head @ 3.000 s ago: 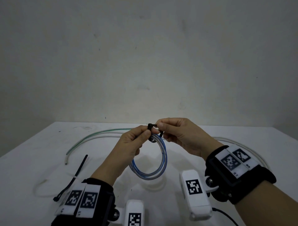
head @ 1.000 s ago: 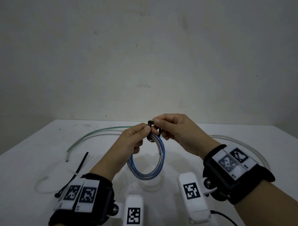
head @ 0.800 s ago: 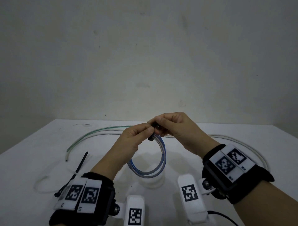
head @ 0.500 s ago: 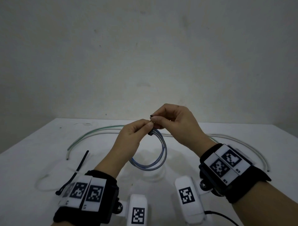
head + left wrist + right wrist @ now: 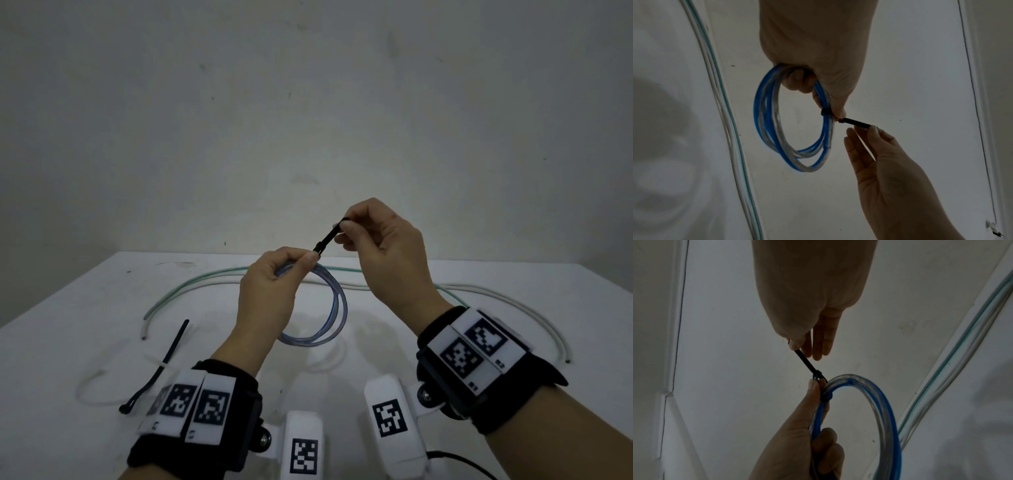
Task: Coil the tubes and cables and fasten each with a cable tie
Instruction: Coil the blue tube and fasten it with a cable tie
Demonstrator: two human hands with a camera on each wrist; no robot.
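The left hand grips the coiled blue-and-clear tube above the surface; the right hand, at 1 o'clock, pinches the black cable tie tail. Only the wrist views show the tie's band encircling the coil.

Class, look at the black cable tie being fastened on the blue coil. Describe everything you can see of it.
The black cable tie is a thin, dark, plastic-looking strap. Its loop wraps around the strands of the blue and clear coiled tube, and its small head sits right by the left hand, which grips the coil beside it. The free tail runs straight and taut up to the right hand, which pinches its end. It is held in the air above the white table.
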